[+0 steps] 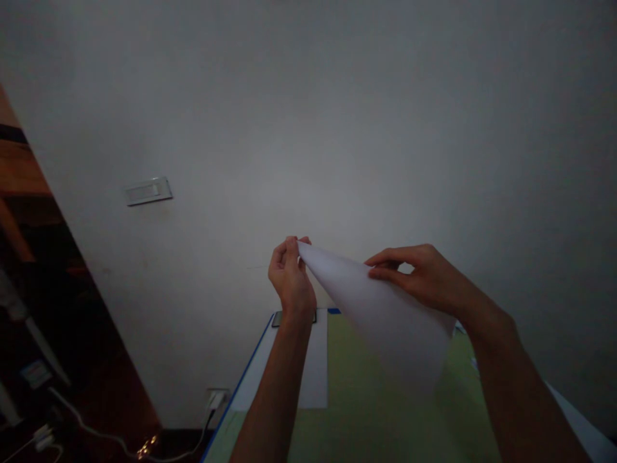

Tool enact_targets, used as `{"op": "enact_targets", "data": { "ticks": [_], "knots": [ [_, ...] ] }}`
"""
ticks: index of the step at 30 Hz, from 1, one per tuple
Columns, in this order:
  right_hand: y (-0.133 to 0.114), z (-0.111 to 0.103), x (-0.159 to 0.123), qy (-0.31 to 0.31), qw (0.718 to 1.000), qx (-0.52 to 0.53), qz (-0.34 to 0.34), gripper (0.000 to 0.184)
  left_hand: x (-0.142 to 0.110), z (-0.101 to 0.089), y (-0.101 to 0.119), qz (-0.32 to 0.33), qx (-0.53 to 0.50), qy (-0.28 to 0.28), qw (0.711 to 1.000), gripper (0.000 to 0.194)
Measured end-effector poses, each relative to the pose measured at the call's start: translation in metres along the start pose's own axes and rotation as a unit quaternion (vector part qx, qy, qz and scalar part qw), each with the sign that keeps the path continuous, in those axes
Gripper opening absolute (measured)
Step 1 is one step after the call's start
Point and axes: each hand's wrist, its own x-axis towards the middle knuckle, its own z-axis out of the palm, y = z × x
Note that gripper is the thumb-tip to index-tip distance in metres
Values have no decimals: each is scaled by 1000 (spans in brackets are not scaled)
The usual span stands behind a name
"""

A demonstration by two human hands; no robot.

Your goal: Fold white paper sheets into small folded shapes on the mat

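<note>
I hold a white sheet of paper [385, 315] up in the air above a green table [357, 411]. My left hand [289, 276] pinches the sheet's pointed upper corner between thumb and fingers. My right hand [424, 273] grips the paper's upper right edge, thumb and fingers pressed together on it. The sheet hangs down and to the right, folded or curled into a cone-like shape.
A clipboard with white paper [308, 366] lies on the green table, which has a blue edge [241, 386]. A pale wall fills the background, with a switch plate [148, 191]. Low on the left are a wall socket with a plug [216, 399] and white cables [87, 427].
</note>
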Motion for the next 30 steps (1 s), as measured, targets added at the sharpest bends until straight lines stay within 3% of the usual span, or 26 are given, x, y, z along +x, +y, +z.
{"op": "enact_targets", "data": {
  "ticks": [30],
  "knots": [
    [2, 0, -1, 5, 1000, -3, 13, 19, -4, 1, 1, 10, 32, -9, 999, 28]
  ]
}}
